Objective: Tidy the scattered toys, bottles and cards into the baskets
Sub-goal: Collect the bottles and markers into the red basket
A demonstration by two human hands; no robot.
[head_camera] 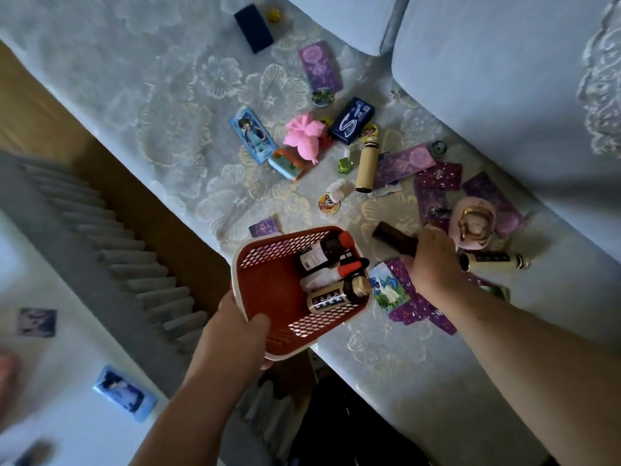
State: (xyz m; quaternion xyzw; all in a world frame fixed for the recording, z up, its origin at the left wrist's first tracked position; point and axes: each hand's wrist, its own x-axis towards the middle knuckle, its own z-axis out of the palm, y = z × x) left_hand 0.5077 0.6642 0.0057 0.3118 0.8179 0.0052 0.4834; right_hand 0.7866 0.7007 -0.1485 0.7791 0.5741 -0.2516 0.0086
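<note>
1. Head view: the sofa seat (pixel 168 95), under a lace floral cover, carries the scattered things.
2. The red mesh basket (pixel 268 287) sits tilted at the seat's front edge. The left grip (pixel 242 327) holds its near rim, with the thumb inside.
3. The right grip (pixel 433 260) is curled round a dark brown tube (pixel 393 240), just right of the basket and over the purple cards (pixel 413 307).
4. In the basket, a dark labelled bottle (pixel 319 255) and a gold-capped bottle (pixel 336 295) lie against its right wall.
5. Mid-seat lie a blue box (pixel 352 120), a pink toy (pixel 304 134) and a cream bottle (pixel 367 166).
</note>
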